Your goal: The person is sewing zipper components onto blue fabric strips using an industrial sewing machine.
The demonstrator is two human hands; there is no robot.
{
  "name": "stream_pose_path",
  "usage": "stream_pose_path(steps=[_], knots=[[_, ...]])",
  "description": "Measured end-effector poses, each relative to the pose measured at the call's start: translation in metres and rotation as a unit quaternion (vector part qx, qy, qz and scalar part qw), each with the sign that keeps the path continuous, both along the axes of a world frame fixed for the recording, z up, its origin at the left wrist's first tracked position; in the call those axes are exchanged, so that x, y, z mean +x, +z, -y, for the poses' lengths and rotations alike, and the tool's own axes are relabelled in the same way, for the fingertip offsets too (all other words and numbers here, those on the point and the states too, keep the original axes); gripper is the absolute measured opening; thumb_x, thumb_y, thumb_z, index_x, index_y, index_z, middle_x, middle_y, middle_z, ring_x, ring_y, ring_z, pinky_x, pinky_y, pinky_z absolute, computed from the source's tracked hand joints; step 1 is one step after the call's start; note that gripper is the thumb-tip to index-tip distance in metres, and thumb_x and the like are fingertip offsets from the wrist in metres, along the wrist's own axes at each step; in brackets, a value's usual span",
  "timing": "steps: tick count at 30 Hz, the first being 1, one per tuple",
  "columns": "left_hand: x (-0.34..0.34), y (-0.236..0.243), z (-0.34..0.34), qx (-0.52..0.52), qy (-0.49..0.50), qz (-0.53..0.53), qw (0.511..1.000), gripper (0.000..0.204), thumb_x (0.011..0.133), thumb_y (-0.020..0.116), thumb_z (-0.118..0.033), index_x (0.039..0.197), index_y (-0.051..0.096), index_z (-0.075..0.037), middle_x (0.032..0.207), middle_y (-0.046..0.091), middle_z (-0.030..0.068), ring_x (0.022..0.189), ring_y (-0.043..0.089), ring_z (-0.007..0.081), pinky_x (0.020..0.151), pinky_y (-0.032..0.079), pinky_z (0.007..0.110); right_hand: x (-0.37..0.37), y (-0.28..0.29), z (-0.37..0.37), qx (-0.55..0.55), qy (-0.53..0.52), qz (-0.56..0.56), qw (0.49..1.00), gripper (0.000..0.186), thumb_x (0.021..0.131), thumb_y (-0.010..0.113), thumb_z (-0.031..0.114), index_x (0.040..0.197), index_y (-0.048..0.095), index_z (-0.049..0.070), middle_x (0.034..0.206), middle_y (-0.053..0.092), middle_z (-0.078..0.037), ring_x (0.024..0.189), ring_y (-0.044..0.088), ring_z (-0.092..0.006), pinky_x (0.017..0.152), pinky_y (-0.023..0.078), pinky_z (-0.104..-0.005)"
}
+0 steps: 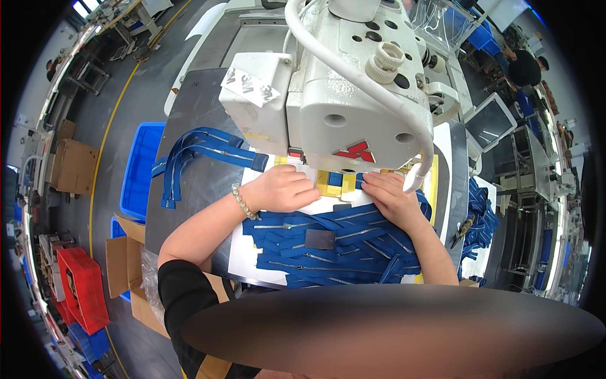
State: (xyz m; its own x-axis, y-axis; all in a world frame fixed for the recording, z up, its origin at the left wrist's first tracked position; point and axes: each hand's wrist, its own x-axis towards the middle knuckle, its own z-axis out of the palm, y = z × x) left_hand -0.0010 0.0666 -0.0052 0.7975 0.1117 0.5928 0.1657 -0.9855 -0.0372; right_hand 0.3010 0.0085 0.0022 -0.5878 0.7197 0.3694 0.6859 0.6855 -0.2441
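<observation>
A white industrial sewing machine (353, 107) stands in front of me, with a yellow guide plate (331, 189) under its head. Just left of the plate is my left hand (285, 189), a beaded bracelet on its wrist; its fingers are curled and whatever they hold is hidden. On the plate's right side, my right hand (392, 199) has its fingers together on a blue zipper (360, 179), its end at the plate. Blue zippers with metal teeth (353, 237) lie in a layered pile below both hands. A dark rectangular piece (320, 239) rests on that pile.
More blue zippers (208, 144) drape over the table's left side. Blue bin (140, 170), cardboard box (129, 259) and red crate (83, 287) stand on the left. Another zipper heap (481, 218) sits at the right, near a tool (463, 230). A screen (491, 121) stands beyond.
</observation>
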Motion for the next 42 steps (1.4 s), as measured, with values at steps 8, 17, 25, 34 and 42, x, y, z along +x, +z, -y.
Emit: stream_pose_path(steps=[8, 17, 25, 34, 42], knots=[[0.003, -0.003, 0.000, -0.083, 0.055, 0.043, 0.994, 0.018, 0.081, 0.065, -0.013, 0.098, 0.066, -0.006, 0.088, 0.066, 0.0021, 0.075, 0.063, 0.0158, 0.061, 0.049, 0.027, -0.003, 0.007, 0.000, 0.045, 0.000, 0.007, 0.999, 0.031, 0.073, 0.071, 0.006, 0.104, 0.068, 0.012, 0.115, 0.067, -0.002, 0.111, 0.063, -0.0207, 0.087, 0.051, -0.0400], [-0.003, -0.004, 0.004, -0.145, 0.085, -0.046, 0.985, 0.036, 0.085, 0.063, -0.015, 0.120, 0.061, -0.008, 0.116, 0.064, 0.0023, 0.098, 0.061, 0.0177, 0.085, 0.043, 0.031, -0.005, 0.010, 0.002, 0.053, 0.013, 0.022, 0.998, 0.035, 0.072, 0.073, 0.005, 0.107, 0.069, 0.010, 0.116, 0.067, -0.004, 0.109, 0.062, -0.0196, 0.096, 0.047, -0.0396], [-0.007, -0.004, -0.002, -0.197, 0.091, -0.163, 0.963, 0.045, 0.093, 0.055, -0.026, 0.137, 0.050, -0.022, 0.134, 0.057, -0.0052, 0.106, 0.059, 0.0174, 0.087, 0.041, 0.031, -0.003, 0.030, 0.002, 0.076, 0.028, 0.023, 0.996, 0.041, 0.072, 0.074, 0.002, 0.111, 0.065, 0.011, 0.115, 0.065, -0.002, 0.106, 0.063, -0.0207, 0.088, 0.051, -0.0371], [-0.004, -0.004, -0.008, -0.207, 0.047, -0.133, 0.968, 0.039, 0.093, 0.054, -0.024, 0.132, 0.056, -0.021, 0.131, 0.058, -0.0034, 0.109, 0.060, 0.0162, 0.090, 0.046, 0.034, -0.004, 0.024, -0.001, 0.066, 0.037, 0.018, 0.997, 0.040, 0.073, 0.074, 0.003, 0.111, 0.066, 0.012, 0.116, 0.065, -0.001, 0.104, 0.064, -0.0178, 0.078, 0.049, -0.0324], [0.000, -0.007, -0.012, -0.234, 0.032, -0.144, 0.961, 0.037, 0.094, 0.051, -0.015, 0.130, 0.056, -0.021, 0.127, 0.061, -0.0002, 0.103, 0.064, 0.0182, 0.081, 0.053, 0.030, -0.008, 0.018, -0.001, 0.023, 0.021, 0.054, 0.998, 0.036, 0.074, 0.072, 0.008, 0.109, 0.067, 0.014, 0.116, 0.066, 0.001, 0.103, 0.064, -0.0157, 0.080, 0.046, -0.0289]])
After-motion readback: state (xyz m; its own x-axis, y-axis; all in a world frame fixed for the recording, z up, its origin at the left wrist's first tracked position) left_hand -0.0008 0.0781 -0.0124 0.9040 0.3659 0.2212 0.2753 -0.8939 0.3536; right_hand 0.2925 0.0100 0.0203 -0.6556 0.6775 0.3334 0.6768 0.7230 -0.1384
